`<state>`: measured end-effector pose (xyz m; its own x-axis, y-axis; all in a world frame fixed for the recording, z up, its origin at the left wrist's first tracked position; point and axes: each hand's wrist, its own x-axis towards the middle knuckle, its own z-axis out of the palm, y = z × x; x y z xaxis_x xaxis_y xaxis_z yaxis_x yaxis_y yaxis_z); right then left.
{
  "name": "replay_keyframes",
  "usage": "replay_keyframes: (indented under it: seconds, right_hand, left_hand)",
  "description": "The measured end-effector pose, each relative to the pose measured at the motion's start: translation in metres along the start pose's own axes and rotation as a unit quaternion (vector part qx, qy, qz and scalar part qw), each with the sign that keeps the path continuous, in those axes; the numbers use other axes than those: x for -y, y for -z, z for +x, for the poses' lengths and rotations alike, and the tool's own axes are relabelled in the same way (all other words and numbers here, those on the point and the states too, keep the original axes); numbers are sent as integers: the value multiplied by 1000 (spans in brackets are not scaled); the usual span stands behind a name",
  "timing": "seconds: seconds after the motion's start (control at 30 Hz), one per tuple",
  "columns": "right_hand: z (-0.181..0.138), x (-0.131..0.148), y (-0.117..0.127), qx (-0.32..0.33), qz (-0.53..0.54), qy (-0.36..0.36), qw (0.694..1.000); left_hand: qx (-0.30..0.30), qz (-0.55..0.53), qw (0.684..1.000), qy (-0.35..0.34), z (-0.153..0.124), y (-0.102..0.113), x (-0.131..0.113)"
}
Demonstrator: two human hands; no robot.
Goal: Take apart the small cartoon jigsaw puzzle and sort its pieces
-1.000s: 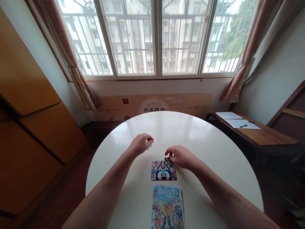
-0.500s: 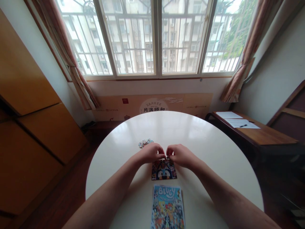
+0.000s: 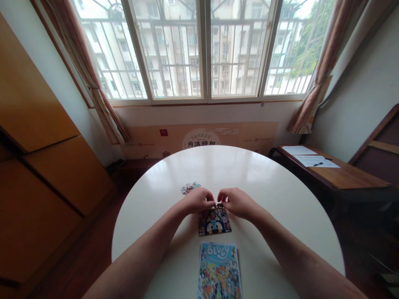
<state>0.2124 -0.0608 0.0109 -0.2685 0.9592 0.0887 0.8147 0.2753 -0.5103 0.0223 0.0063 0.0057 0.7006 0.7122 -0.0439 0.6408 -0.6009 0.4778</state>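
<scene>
A partly built colourful jigsaw [image 3: 215, 222] lies on the round white table [image 3: 280, 195]. My left hand [image 3: 198, 199] and my right hand [image 3: 236, 202] meet at its top edge, fingertips pinched together over a small puzzle piece [image 3: 218, 205] that is mostly hidden. A small heap of loose pieces [image 3: 188, 187] lies just beyond my left hand. A printed picture card titled Bluey [image 3: 220, 270] rests nearer to me, below the jigsaw.
A wooden side desk [image 3: 346, 176] with papers and a pen stands at the right. Wooden cabinets [image 3: 46, 166] line the left wall. A barred window [image 3: 202, 50] with curtains faces me, and a cardboard panel leans under it.
My left hand left the heap of loose pieces and came right to meet my right hand at the jigsaw's top edge. Over the last half second both hands stayed almost still.
</scene>
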Motion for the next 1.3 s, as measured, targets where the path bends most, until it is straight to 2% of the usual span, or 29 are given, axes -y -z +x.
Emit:
replay_keyframes:
  seconds: [0.43,0.67,0.8,1.0,1.13,1.23,1.3]
  right_hand:
    - [1,-2,-1,-6,17,18,1000]
    - [0,-3,-2,-8,27,30,999]
    - [0,-2,-1,-10,16,19,1000]
    - [0,-3,-3,-7,5,11,1000]
    - [0,-3,-2,-3,0,9,1000]
    - [0,-2,-1,-2,-1,8,1000]
    - [-1,-2,-1,-3,-1,7,1000]
  left_hand:
    - [5,-24,997,68,-1,1,-7]
    - [-2,-29,995,90,3,-2,1]
    - [-46,-17,994,95,-1,14,10]
    - [-134,3,974,183,-13,48,32]
    - [-134,7,970,205,-13,53,44]
    - [-112,22,966,232,-13,52,45]
    - [-119,55,956,263,-14,52,44]
